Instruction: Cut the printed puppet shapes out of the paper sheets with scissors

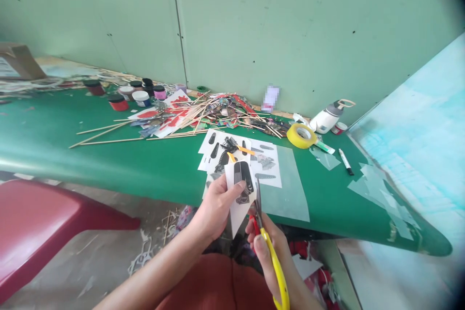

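Note:
My left hand (217, 203) is closed on a piece of white paper (234, 218) printed with a black and grey figure, thumb on top of the print. In my right hand (267, 242) is a pair of scissors (276, 271) with yellow and red handles. The scissor blades point away from me along the paper's right edge; whether they touch it I cannot tell. Just beyond my hands, several printed sheets (205, 162) lie overlapping on the green table. On them rests a black tool with orange handles (246, 150), its far parts partly mixed with the dark prints.
Thin wooden sticks (196, 114) and coloured scraps lie piled along the wall, with paint jars (118, 102) to their left. A yellow tape roll (301, 135), a white bottle (327, 116) and a marker (346, 162) stand or lie right. A red plastic chair (47, 223) is at lower left.

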A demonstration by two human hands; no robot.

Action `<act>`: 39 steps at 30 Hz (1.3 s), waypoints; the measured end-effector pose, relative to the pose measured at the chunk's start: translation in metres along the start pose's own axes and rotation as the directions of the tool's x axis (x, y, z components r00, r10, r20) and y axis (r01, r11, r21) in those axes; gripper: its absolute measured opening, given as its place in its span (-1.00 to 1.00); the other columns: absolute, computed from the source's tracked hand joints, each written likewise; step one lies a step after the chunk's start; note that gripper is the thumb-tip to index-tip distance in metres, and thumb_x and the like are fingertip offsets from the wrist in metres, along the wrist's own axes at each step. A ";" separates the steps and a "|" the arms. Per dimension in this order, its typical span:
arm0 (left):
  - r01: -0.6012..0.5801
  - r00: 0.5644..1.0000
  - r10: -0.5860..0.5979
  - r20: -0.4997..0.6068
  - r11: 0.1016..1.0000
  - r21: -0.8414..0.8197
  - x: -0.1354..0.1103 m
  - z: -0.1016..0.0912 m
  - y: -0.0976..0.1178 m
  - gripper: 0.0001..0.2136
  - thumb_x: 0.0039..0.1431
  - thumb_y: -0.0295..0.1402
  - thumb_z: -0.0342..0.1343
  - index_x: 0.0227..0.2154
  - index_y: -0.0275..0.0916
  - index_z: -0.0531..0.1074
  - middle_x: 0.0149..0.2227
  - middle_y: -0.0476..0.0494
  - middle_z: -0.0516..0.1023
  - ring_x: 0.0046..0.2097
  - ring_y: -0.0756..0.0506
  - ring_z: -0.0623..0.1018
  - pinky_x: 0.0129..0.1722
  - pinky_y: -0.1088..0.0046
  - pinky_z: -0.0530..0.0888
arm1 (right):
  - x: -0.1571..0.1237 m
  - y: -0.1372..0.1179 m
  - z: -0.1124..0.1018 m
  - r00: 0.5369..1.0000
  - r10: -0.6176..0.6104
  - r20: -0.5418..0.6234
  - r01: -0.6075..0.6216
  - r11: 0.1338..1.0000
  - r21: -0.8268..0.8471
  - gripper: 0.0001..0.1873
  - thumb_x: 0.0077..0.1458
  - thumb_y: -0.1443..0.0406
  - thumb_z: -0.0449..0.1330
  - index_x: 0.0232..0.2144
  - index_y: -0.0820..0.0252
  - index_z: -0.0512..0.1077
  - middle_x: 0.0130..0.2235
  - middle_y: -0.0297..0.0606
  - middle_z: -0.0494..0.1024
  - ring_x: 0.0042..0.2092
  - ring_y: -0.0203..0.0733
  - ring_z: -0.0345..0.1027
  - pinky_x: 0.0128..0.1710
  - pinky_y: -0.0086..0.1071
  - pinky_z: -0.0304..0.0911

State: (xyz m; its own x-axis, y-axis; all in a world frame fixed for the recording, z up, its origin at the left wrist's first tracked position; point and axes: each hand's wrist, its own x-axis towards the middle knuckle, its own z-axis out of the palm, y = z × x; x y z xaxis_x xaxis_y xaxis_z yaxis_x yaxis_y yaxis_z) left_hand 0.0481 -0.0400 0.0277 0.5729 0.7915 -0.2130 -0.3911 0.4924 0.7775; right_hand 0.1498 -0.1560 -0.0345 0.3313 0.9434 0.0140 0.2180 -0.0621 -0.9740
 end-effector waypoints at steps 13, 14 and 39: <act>-0.004 1.000 0.004 0.014 1.000 0.013 -0.007 0.001 -0.001 -0.82 0.13 -0.31 0.24 -0.28 -0.29 0.43 -0.42 -0.11 0.58 -0.49 -0.03 0.52 -0.42 0.42 0.47 | -0.008 -0.022 -0.006 1.000 -0.015 0.016 0.015 1.000 -0.006 -0.31 0.15 -0.24 -0.02 -0.01 0.17 0.40 -0.32 -0.24 0.43 -0.37 -0.18 0.27 -0.42 -0.37 0.23; -0.009 1.000 0.009 0.012 1.000 0.013 -0.007 0.001 -0.001 -0.82 0.13 -0.31 0.24 -0.28 -0.29 0.43 -0.42 -0.11 0.58 -0.50 -0.02 0.52 -0.42 0.42 0.47 | -0.008 -0.023 -0.005 1.000 -0.009 0.018 0.009 1.000 -0.004 -0.31 0.15 -0.24 -0.01 -0.02 0.17 0.41 -0.32 -0.24 0.43 -0.38 -0.19 0.26 -0.43 -0.37 0.22; -0.017 0.999 0.017 0.040 1.000 -0.014 -0.010 -0.003 -0.006 -0.87 0.17 -0.30 0.20 -0.35 -0.26 0.43 -0.51 -0.07 0.55 -0.55 -0.02 0.50 -0.58 0.50 0.42 | -0.018 -0.011 -0.003 0.997 0.076 0.015 -0.075 0.997 -0.010 -0.30 0.16 -0.22 -0.01 -0.09 0.27 0.46 -0.51 -0.35 0.31 -0.57 -0.31 0.14 -0.68 -0.50 0.09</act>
State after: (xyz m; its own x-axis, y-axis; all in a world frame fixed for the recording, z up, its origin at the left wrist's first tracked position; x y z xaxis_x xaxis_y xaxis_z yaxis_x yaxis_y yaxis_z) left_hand 0.0425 -0.0493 0.0237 0.5946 0.7847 -0.1754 -0.4105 0.4839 0.7729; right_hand 0.1437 -0.1731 -0.0232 0.3328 0.9409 -0.0630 0.2012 -0.1361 -0.9700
